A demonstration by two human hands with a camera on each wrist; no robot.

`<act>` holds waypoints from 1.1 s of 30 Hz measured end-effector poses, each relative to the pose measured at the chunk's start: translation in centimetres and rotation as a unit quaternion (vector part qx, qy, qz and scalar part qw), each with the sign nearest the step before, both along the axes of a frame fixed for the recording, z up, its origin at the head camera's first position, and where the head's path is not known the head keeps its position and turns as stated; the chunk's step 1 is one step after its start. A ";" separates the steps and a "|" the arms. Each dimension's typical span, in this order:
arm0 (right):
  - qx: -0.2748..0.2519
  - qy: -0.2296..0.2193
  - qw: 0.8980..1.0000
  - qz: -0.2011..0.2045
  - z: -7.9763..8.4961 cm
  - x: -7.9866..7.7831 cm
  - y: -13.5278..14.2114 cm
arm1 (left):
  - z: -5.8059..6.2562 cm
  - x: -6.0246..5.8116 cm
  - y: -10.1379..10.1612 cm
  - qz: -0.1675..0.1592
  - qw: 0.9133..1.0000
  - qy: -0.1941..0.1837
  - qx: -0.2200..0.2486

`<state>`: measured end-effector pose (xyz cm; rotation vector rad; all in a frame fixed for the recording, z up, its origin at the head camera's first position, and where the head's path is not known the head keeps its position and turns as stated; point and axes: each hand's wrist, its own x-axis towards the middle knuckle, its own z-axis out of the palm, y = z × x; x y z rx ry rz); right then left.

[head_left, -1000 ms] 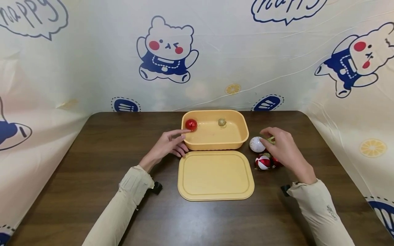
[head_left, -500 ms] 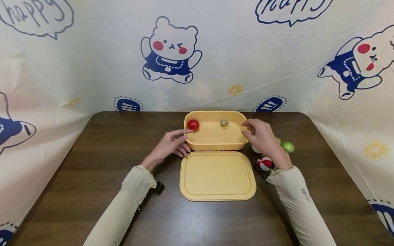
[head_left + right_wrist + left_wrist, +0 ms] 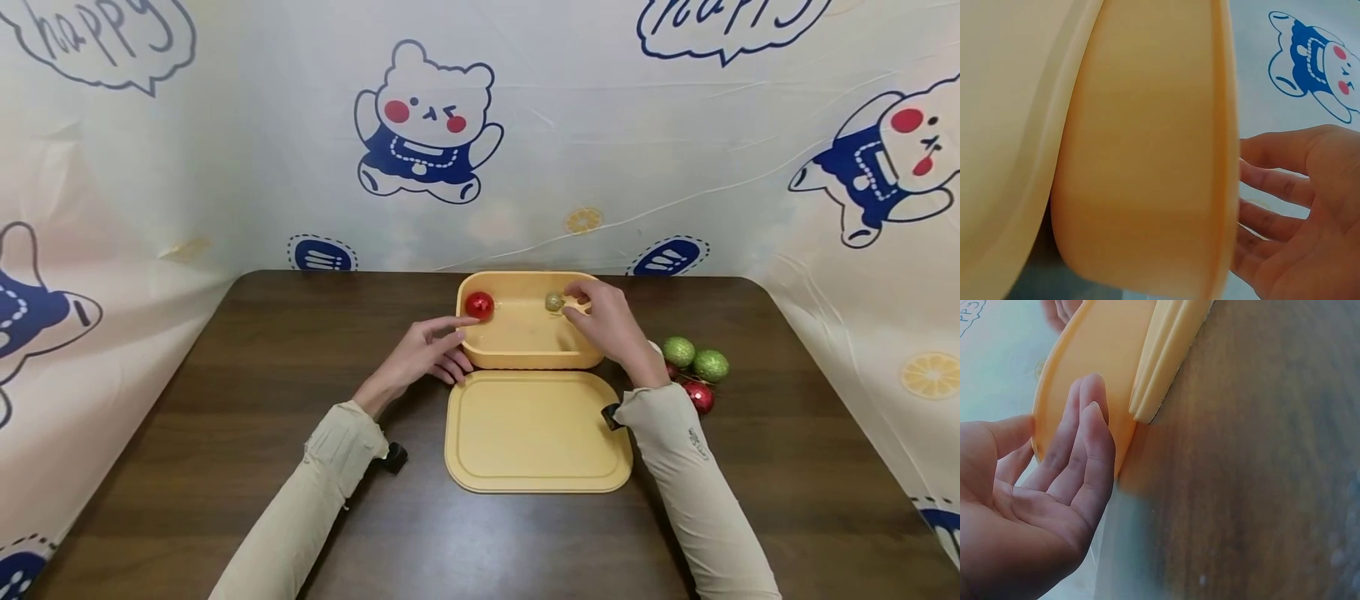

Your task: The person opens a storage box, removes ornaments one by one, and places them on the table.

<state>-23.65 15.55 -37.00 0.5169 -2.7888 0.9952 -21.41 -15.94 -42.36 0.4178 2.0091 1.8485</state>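
Note:
In the head view a yellow plastic box [image 3: 517, 360] stands at the back of the table, with a red ball ornament [image 3: 480, 306] and a small gold ball ornament [image 3: 554, 302] inside. My left hand [image 3: 427, 352] touches the box's left end, its index finger reaching over the rim; the fingers look nearly straight in the left wrist view. Over the box's right part is my right hand [image 3: 606, 323], thumb and index apart beside the gold ball. From the right wrist view, the box wall [image 3: 1141, 150] hides those fingertips.
A matching yellow lid [image 3: 536, 433] lies flat in front of the box. To the right sit green ball ornaments [image 3: 710, 366] and a red ball [image 3: 699, 397]; my right forearm covers others there. A patterned cloth [image 3: 525, 125] hangs behind the table.
My right hand has moved left from the ornaments at the right, across the box rim, to the gold ball. The left hand keeps its place at the box.

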 end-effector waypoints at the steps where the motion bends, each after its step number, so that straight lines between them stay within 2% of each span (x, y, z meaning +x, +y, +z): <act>1: 0.001 0.002 1.000 -0.001 -0.1 -0.2 -0.1 | 0.0 0.0 0.1 0.000 1.000 0.000 0.001; 12: 0.007 0.024 1.000 0.002 -1.2 -1.9 -1.1 | 0.2 0.0 0.5 -0.004 1.000 0.000 0.005; 19: 0.077 0.033 0.996 0.006 -2.6 -2.5 -1.2 | 0.2 0.0 0.4 0.000 1.000 0.002 0.005; 25: 0.098 0.046 0.993 0.055 -3.6 -2.9 -1.5 | 0.1 0.1 0.1 0.002 1.000 0.000 0.001; 28: 0.101 0.033 0.992 0.075 -3.8 -2.9 -1.6 | 0.0 0.1 0.2 0.003 1.000 -0.001 0.001; 33: 0.096 -0.016 0.993 0.070 -3.6 -2.6 -1.6 | 0.1 0.1 0.2 0.006 1.000 -0.001 0.002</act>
